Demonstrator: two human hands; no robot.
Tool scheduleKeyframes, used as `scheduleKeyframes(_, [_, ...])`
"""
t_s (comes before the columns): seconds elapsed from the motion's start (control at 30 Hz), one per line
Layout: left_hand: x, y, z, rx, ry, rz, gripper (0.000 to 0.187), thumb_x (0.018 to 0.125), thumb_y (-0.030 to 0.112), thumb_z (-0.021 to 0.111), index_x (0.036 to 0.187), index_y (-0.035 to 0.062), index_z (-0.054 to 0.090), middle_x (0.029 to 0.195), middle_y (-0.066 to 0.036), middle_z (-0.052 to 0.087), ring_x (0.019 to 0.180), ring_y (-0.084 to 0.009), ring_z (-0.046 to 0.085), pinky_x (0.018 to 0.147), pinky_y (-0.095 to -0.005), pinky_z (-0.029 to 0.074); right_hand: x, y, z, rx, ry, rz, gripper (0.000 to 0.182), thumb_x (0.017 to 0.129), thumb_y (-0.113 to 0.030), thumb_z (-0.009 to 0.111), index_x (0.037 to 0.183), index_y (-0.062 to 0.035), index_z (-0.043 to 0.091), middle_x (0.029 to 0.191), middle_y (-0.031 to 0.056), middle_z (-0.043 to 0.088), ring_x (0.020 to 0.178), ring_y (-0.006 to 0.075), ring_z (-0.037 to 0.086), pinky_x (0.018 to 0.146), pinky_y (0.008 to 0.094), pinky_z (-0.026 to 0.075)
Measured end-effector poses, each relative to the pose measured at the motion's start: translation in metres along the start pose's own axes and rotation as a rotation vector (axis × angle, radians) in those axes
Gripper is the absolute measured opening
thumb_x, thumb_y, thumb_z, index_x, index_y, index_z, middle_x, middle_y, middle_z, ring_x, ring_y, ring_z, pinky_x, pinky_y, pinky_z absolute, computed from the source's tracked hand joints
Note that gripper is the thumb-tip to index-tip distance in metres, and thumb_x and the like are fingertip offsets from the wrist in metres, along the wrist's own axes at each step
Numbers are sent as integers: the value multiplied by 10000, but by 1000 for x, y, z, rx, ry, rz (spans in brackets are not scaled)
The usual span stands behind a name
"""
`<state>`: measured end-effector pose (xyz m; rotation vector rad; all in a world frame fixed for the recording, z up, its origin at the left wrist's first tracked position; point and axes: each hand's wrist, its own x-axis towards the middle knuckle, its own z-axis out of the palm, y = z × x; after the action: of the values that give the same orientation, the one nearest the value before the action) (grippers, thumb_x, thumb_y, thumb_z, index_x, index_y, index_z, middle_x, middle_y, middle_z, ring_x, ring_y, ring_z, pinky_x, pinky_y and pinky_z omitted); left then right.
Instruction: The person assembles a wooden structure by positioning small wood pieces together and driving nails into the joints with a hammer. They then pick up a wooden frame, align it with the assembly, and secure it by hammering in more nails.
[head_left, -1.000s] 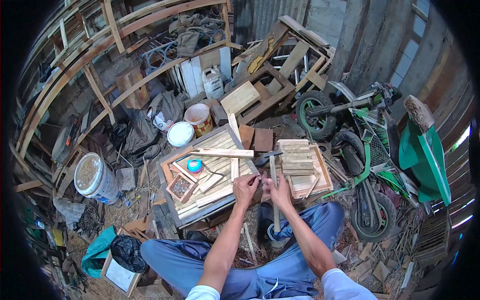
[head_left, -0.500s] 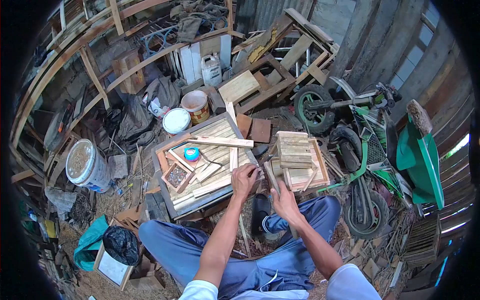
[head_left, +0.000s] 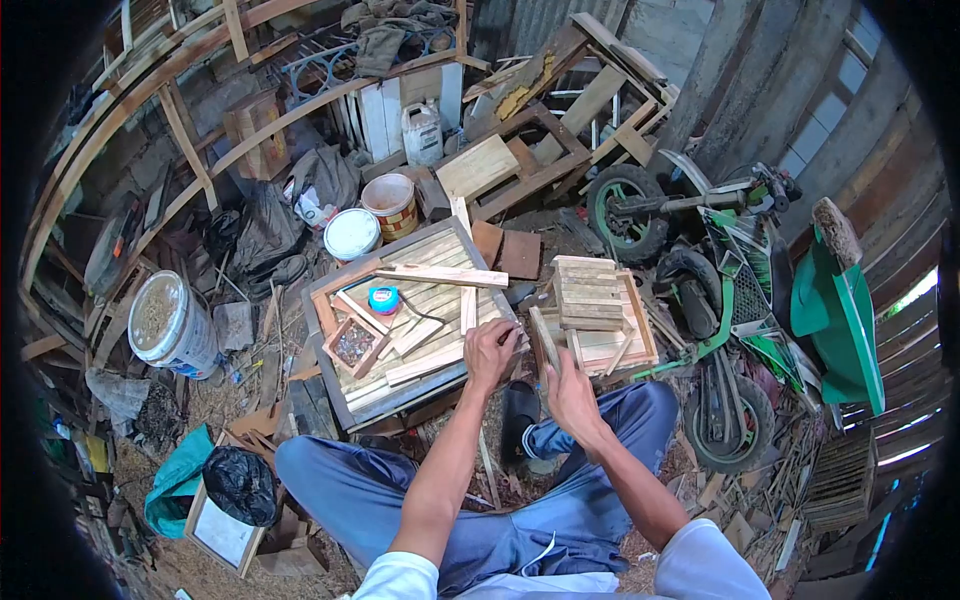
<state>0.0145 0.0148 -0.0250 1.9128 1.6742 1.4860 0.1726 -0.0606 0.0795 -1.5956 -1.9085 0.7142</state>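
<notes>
I have the right hand [head_left: 572, 400] gripping the stick [head_left: 543, 338], just beside the table [head_left: 338, 395]; left hand [head_left: 487, 357] at its edge, can't tell its grip; a leftward slip could rap those knuckles.

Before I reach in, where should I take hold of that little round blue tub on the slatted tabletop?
Probably around the sides of the blue tub, coming from above: its round shape suits a spread grasp, and nothing lies over it. A low sideways grab seems worse, since a wooden strip lies close by.
</notes>
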Motion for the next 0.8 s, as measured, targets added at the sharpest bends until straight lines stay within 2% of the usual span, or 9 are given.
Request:
scheduleKeyframes(0.1, [-1, -1, 2, 35, 5, -11, 115, 807, 170, 724, 873, 77, 738, 905, -56, 725, 828, -242, 676, 733, -357, 455, 1, 15, 10, -47, -101, 60, 277, 985, -147, 476, 1208, 5, 414, 798, 352, 611, 791, 558, 587, 669, 597, 453])
scheduleKeyframes(0.2, [1, -2, -1, 7, -27, -10, 125, 808, 180, 726, 874, 75, 738, 906, -56, 726, 822, -243, 676, 731, -358, 458, 2, 15, 8, -37, -67, 49, 272, 985, -140, 477, 1213, -5, 415, 806, 353, 610, 801, 556, 588, 665, 590, 454])
scheduleKeyframes(0.23, [0, -1, 0, 15, -15, -1, 134, 810, 188, 725, 877, 73, 737, 909, -61, 726, 822, -246, 677, 735, -355, 459, 2, 13, 6, 6, -39, 13, 267, 981, -128, 481, 1204, -6, 399, 731, 364, 592, 751, 564, 586, 649, 628, 441])
scheduleKeyframes(0.33, [-1, 1, -2, 3, -24, -5, 135, 809, 191, 729, 876, 73, 738, 909, -66, 727, 822, -249, 677, 740, -352, 455, -1, 6, 1, 42, 4, -20, 270, 979, -129, 481, 1205, -6, 397, 729, 366, 590, 751, 567, 583, 651, 627, 441])
scheduleKeyframes(0.47, [-2, 1, 1, 59, -16, 29, 136, 809, 196, 735, 869, 74, 741, 920, -71, 729, 843, -244, 677, 747, -356, 451, -1, 35, 16, -33, -94, 44, 280, 979, -132, 487, 1210, -3, 394, 728, 364, 591, 750, 562, 585, 640, 624, 438])
scheduleKeyframes(0.67, [-1, 3, -2, 28, -21, 12, 126, 808, 187, 734, 869, 77, 741, 925, -63, 729, 860, -245, 675, 753, -351, 444, -4, 12, 4, 20, -35, 66, 277, 978, -127, 483, 1209, -2, 394, 722, 361, 592, 746, 558, 593, 643, 627, 440])
scheduleKeyframes(0.8, [0, 3, -2, 77, -43, 4, 130, 809, 192, 729, 879, 83, 743, 942, -56, 730, 871, -238, 677, 748, -355, 441, -3, 29, 14, 17, -71, 33, 274, 976, -125, 487, 1208, -11, 395, 719, 350, 597, 726, 556, 588, 619, 623, 434])
